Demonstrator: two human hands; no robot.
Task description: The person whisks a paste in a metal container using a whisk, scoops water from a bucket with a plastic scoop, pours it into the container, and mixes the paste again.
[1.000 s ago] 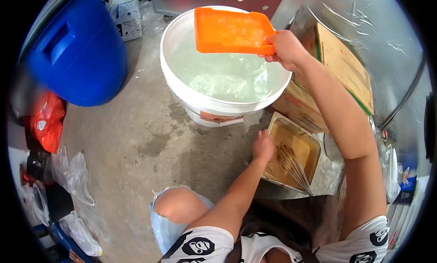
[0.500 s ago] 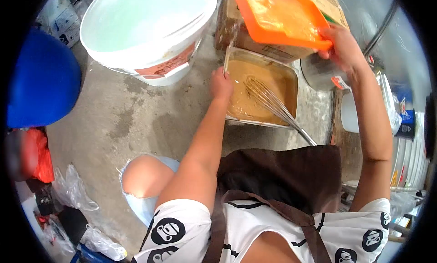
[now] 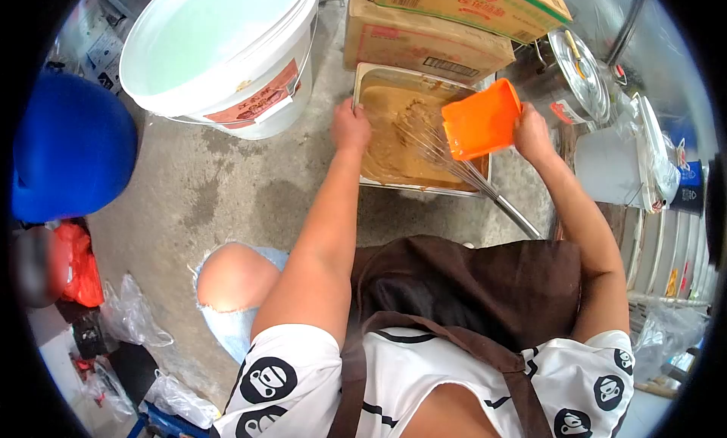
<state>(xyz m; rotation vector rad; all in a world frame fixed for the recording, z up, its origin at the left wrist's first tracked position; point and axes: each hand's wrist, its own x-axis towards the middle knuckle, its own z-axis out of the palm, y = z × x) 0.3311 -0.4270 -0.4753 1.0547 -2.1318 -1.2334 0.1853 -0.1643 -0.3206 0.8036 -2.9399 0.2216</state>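
Note:
A rectangular metal pan (image 3: 424, 186) on the concrete floor holds a thick brown paste (image 3: 386, 135). At its left rim is my left hand (image 3: 351, 126), with the fingers closed over the edge. My right hand (image 3: 532, 135) grips a shallow orange plastic tray (image 3: 481, 120) by its right side. This tray is tilted over the right half of the pan and covers part of the paste. A wire whisk (image 3: 473, 176) rests with its wires in the paste, its metal handle leaning over the near right rim towards my apron.
A big white bucket (image 3: 261, 108) of pale greenish liquid stands at the upper left, beside a blue barrel (image 3: 72, 146). Cardboard boxes (image 3: 424, 40) are stacked behind the pan. A lidded metal pot (image 3: 579, 74) and a white plastic tub (image 3: 613, 161) stand on the right.
The orange tray has come down from above the boxes to low over the pan, and its tilt has changed. My left hand stays on the pan's rim.

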